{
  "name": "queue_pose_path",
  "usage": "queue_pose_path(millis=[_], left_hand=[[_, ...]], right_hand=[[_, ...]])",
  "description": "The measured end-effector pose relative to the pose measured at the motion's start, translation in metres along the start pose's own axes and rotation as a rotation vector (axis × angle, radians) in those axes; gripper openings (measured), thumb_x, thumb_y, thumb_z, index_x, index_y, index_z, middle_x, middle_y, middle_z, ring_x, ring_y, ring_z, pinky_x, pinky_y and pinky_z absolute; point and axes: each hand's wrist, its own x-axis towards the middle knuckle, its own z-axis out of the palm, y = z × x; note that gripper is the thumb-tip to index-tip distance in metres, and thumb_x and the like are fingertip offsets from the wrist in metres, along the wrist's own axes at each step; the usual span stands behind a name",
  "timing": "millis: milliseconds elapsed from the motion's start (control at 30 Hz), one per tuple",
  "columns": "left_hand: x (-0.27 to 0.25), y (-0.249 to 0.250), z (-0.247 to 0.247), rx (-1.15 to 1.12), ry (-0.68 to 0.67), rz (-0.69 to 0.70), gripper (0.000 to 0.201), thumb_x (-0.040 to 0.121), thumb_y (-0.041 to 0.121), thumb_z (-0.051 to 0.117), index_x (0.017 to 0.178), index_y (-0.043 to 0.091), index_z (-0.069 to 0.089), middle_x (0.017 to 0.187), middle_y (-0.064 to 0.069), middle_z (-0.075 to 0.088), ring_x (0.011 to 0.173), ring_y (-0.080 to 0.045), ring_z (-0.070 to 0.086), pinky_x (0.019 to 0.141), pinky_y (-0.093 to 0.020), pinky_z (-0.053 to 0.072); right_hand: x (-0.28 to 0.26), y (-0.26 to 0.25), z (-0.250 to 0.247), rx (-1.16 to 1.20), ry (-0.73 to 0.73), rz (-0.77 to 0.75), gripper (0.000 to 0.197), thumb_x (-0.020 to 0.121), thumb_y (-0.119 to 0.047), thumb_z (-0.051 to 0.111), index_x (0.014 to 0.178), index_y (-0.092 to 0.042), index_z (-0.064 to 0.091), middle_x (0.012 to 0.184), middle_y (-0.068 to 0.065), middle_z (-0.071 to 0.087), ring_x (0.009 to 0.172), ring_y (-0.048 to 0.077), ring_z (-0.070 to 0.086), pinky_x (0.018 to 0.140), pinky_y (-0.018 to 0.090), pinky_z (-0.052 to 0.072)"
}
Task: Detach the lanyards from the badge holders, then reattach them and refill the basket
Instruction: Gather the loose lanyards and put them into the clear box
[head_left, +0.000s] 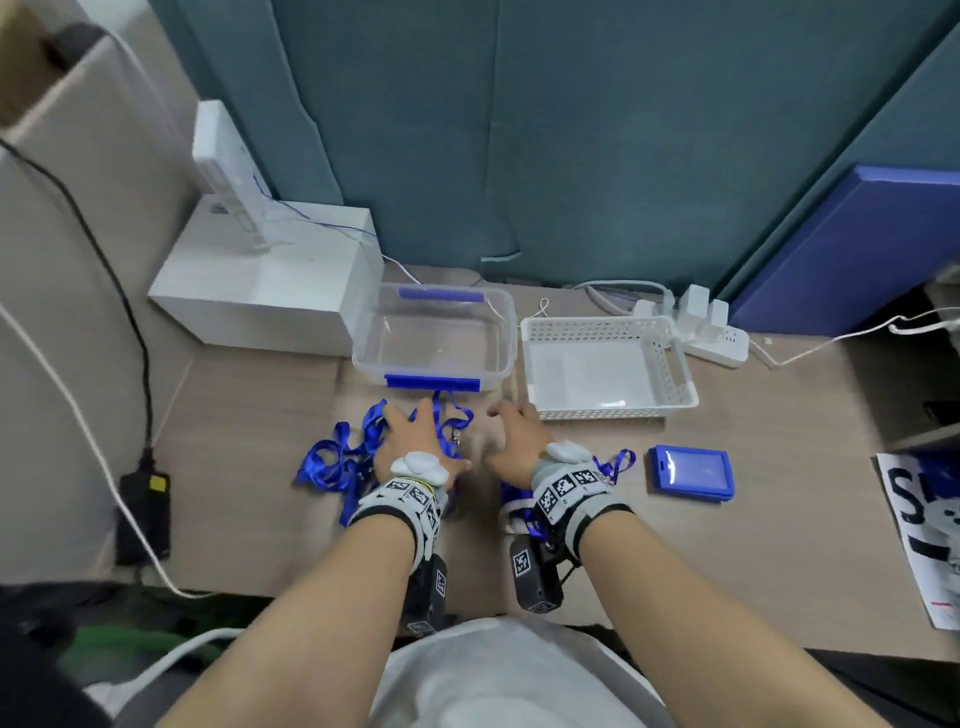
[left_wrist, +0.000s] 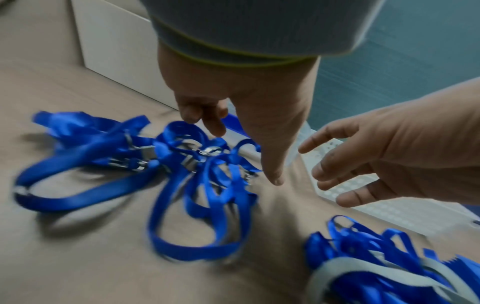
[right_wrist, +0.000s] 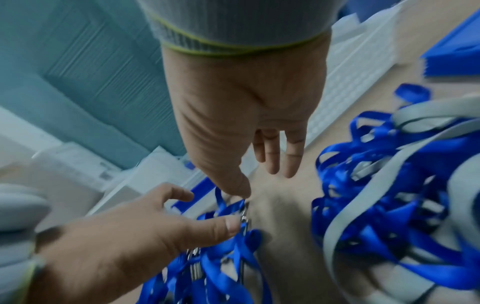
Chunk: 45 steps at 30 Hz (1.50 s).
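Observation:
A loose pile of blue lanyards (head_left: 353, 457) with metal clips lies on the table in front of the clear box. My left hand (head_left: 415, 418) is spread over it with its fingers relaxed and the thumb (right_wrist: 223, 226) next to a clip. It grips nothing. My right hand (head_left: 506, 415) hovers open over bare table beside it and holds nothing. A second tangle of blue and grey lanyards (left_wrist: 376, 259) lies under my right wrist. Blue badge holders (head_left: 691, 473) lie stacked to the right. The white basket (head_left: 685, 384) stands empty behind them.
A clear box with blue latches (head_left: 363, 343) stands empty left of the basket. A white box (head_left: 249, 291) sits at the back left, a power strip (head_left: 717, 343) with cables at the back right. A magazine (head_left: 919, 525) lies at the right edge.

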Motion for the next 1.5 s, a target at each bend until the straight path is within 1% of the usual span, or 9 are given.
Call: queue_pose_path(millis=[100,267,467,600,767,900,1000,1267,1500], left_hand=[[0.005,-0.043,-0.006,-0.013,-0.049,-0.134,0.127,0.044,0.069,0.085,0.146,0.04,0.014,0.137,-0.011,0.022,0.11,-0.036,0.056,0.065,-0.041,0.051],[0.007,-0.09,-0.007,-0.043,-0.14,-0.236,0.15,0.038,0.068,0.09,0.152,0.042,-0.004,0.14,-0.013,0.02,0.124,-0.036,0.049,0.085,-0.047,0.054],[0.02,-0.105,0.003,-0.111,-0.221,-0.202,0.162,0.028,0.066,0.092,0.15,0.049,-0.013,0.144,-0.012,0.01,0.132,-0.041,0.044,0.095,-0.049,0.053],[0.026,-0.095,0.011,-0.083,-0.201,-0.111,0.163,0.025,0.076,0.085,0.148,0.05,-0.018,0.15,-0.012,0.008,0.127,-0.042,0.048,0.094,-0.047,0.054],[0.041,-0.086,0.017,-0.099,-0.249,-0.016,0.111,0.067,0.037,0.082,0.152,0.038,0.011,0.141,-0.012,0.015,0.113,-0.035,0.054,0.084,-0.035,0.052],[0.049,-0.089,0.016,-0.194,-0.274,0.04,0.079,0.082,0.03,0.068,0.15,0.034,0.028,0.138,-0.013,0.029,0.109,-0.033,0.054,0.094,-0.034,0.047],[0.054,-0.092,0.013,-0.225,-0.262,0.079,0.059,0.088,0.027,0.059,0.142,0.035,0.039,0.133,-0.013,0.037,0.085,-0.027,0.055,0.084,-0.03,0.045],[0.062,-0.087,-0.002,-0.298,-0.242,0.163,0.034,0.074,0.021,0.061,0.102,0.039,0.06,0.099,0.001,0.064,0.09,-0.027,0.063,0.084,-0.039,0.055],[0.064,-0.046,-0.089,-0.448,-0.168,0.318,0.026,0.085,-0.001,0.066,0.106,0.013,0.067,0.089,0.002,0.063,0.086,-0.014,0.059,0.07,-0.015,0.043]], right_hand=[[0.017,-0.025,0.019,-0.056,-0.058,-0.078,0.093,0.077,-0.026,0.079,0.154,-0.036,0.026,0.152,0.014,0.024,0.129,0.039,0.053,0.103,0.04,0.049],[0.04,-0.044,0.047,-0.174,-0.082,-0.1,0.135,0.062,-0.037,0.094,0.157,-0.05,-0.002,0.153,0.011,0.015,0.131,0.038,0.045,0.104,0.048,0.049],[0.061,-0.055,0.074,-0.273,-0.121,-0.111,0.148,0.054,-0.033,0.095,0.152,-0.055,-0.015,0.157,0.009,0.013,0.129,0.04,0.046,0.097,0.051,0.053],[0.069,-0.057,0.081,-0.218,-0.176,-0.163,0.13,0.061,-0.024,0.089,0.151,-0.055,0.0,0.149,0.008,0.024,0.112,0.039,0.061,0.089,0.045,0.057],[0.075,-0.056,0.087,-0.117,-0.158,-0.146,0.091,0.081,-0.016,0.064,0.151,-0.049,0.017,0.148,0.002,0.027,0.107,0.036,0.063,0.091,0.04,0.056],[0.077,-0.051,0.089,-0.008,-0.161,-0.143,0.055,0.092,-0.017,0.054,0.145,-0.029,0.043,0.125,-0.007,0.044,0.113,0.027,0.06,0.091,0.023,0.044],[0.074,-0.052,0.085,-0.003,-0.16,-0.164,0.056,0.09,-0.009,0.057,0.143,-0.023,0.049,0.14,-0.002,0.041,0.121,0.024,0.055,0.096,0.018,0.036],[0.064,-0.061,0.062,-0.003,-0.155,-0.162,0.032,0.085,-0.01,0.063,0.116,-0.018,0.064,0.116,0.009,0.058,0.106,0.03,0.059,0.083,0.025,0.04],[0.058,-0.09,-0.016,0.191,-0.086,-0.217,0.028,0.084,-0.005,0.065,0.095,-0.03,0.066,0.085,0.0,0.071,0.076,0.024,0.075,0.063,0.033,0.064]])
